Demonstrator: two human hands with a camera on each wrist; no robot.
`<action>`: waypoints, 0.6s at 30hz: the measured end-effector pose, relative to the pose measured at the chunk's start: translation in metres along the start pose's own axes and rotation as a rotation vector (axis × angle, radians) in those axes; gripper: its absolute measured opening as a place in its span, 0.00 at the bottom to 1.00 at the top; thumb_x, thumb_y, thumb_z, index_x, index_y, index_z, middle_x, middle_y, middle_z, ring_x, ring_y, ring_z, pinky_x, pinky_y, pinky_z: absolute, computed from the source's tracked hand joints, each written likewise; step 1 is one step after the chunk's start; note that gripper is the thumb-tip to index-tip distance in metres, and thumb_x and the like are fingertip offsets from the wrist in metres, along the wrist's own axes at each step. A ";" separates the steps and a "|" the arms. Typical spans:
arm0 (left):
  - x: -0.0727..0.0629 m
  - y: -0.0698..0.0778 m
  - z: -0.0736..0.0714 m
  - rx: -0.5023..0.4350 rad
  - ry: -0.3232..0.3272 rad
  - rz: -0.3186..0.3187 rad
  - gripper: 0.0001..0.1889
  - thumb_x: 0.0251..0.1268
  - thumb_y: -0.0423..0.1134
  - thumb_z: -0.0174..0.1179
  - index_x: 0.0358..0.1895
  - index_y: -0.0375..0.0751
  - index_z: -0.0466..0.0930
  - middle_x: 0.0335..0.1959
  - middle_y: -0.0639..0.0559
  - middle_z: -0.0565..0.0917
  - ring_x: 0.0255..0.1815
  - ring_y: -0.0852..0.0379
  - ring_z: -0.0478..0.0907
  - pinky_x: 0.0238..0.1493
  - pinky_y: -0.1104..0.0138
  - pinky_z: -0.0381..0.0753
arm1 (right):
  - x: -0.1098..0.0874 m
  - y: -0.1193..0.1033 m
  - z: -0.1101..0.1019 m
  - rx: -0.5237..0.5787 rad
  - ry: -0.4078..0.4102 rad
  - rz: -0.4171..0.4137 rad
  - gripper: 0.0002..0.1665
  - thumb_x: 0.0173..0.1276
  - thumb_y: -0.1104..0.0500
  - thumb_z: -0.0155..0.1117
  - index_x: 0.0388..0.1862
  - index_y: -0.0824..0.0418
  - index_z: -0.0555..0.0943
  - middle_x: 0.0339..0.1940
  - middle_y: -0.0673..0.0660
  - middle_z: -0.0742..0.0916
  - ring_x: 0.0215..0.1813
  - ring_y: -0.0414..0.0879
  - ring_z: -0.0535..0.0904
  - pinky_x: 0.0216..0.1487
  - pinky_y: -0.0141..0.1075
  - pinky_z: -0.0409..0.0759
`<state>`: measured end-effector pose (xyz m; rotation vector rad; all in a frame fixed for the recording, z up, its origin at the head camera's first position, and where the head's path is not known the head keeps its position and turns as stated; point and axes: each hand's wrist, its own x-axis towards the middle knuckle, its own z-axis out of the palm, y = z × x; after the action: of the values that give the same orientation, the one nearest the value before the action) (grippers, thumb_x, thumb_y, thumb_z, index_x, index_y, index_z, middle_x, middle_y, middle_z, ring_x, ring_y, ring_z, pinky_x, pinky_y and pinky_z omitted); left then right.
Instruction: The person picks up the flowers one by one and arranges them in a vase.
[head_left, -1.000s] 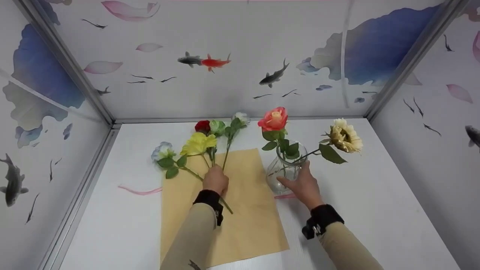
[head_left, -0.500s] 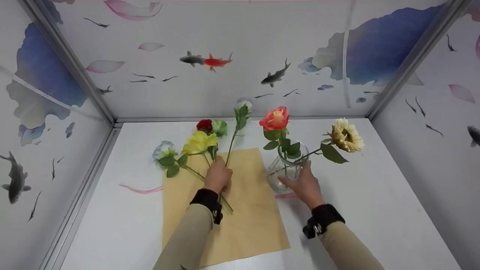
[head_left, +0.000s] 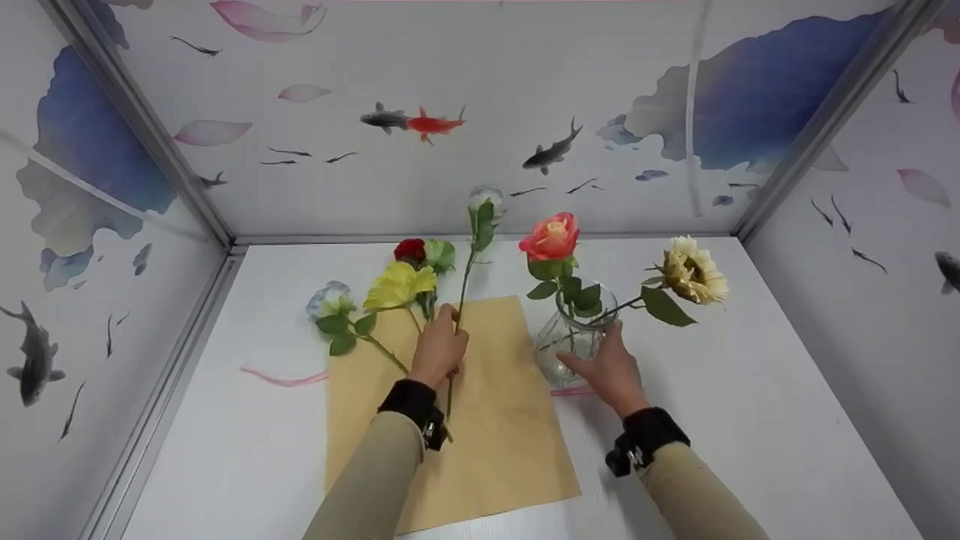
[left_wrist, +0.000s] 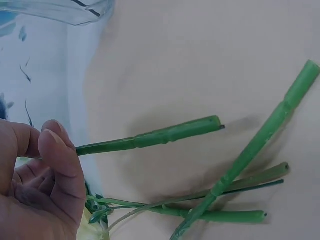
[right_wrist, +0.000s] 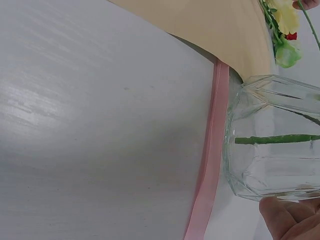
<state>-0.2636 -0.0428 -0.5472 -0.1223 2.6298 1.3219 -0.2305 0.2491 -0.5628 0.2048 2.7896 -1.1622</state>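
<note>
My left hand (head_left: 441,349) pinches the green stem of a pale bluish-white artificial flower (head_left: 486,199), whose bloom stands up towards the back wall. In the left wrist view, the cut end of that stem (left_wrist: 175,132) sticks out past my fingers over the paper. My right hand (head_left: 613,369) grips the side of a clear glass vase (head_left: 553,349). A coral rose (head_left: 550,238) and a cream sunflower (head_left: 691,271) stand in the vase, the sunflower leaning right. Left of my left hand lie a yellow flower (head_left: 400,286), a light blue flower (head_left: 330,301), a red bloom (head_left: 409,251) and a green one (head_left: 441,255).
A sheet of brown paper (head_left: 502,457) lies on the white table (head_left: 757,420) under the loose stems. Pink ribbon (head_left: 285,381) runs beneath the paper and by the vase's base. Printed panels (head_left: 480,180) wall in the back and sides.
My left hand has lifted the pale bluish-white flower away from the other stems, its bloom rising and its stem turning more upright. My right hand and the vase have stayed in place.
</note>
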 end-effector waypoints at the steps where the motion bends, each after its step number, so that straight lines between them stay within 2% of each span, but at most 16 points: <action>1: -0.001 0.001 0.000 -0.004 0.002 0.002 0.19 0.77 0.35 0.50 0.67 0.39 0.68 0.19 0.47 0.77 0.10 0.55 0.72 0.11 0.65 0.73 | 0.000 0.000 0.000 0.001 -0.002 0.002 0.82 0.57 0.26 0.71 0.82 0.72 0.32 0.80 0.76 0.56 0.77 0.71 0.60 0.74 0.59 0.64; 6: -0.003 0.004 0.000 -0.080 -0.002 0.021 0.21 0.77 0.33 0.49 0.70 0.39 0.66 0.17 0.47 0.76 0.09 0.56 0.72 0.11 0.66 0.74 | 0.001 0.001 0.001 0.014 0.003 -0.002 0.80 0.57 0.28 0.72 0.82 0.70 0.34 0.80 0.75 0.57 0.77 0.71 0.61 0.74 0.60 0.64; 11: -0.005 0.006 0.000 -0.146 0.002 0.052 0.21 0.79 0.32 0.48 0.71 0.35 0.66 0.24 0.41 0.81 0.09 0.56 0.73 0.12 0.67 0.73 | 0.002 0.001 0.001 0.020 0.019 -0.008 0.78 0.57 0.28 0.73 0.82 0.68 0.37 0.79 0.75 0.61 0.75 0.71 0.64 0.73 0.60 0.66; 18: -0.008 0.007 -0.002 -0.246 0.037 0.086 0.16 0.81 0.40 0.52 0.65 0.42 0.71 0.29 0.41 0.80 0.08 0.56 0.72 0.11 0.65 0.74 | 0.002 0.002 0.001 0.007 0.023 -0.010 0.82 0.54 0.25 0.72 0.82 0.70 0.36 0.78 0.76 0.61 0.75 0.72 0.65 0.72 0.60 0.66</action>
<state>-0.2569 -0.0401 -0.5389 -0.0700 2.5160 1.6845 -0.2318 0.2498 -0.5647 0.2059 2.8105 -1.1794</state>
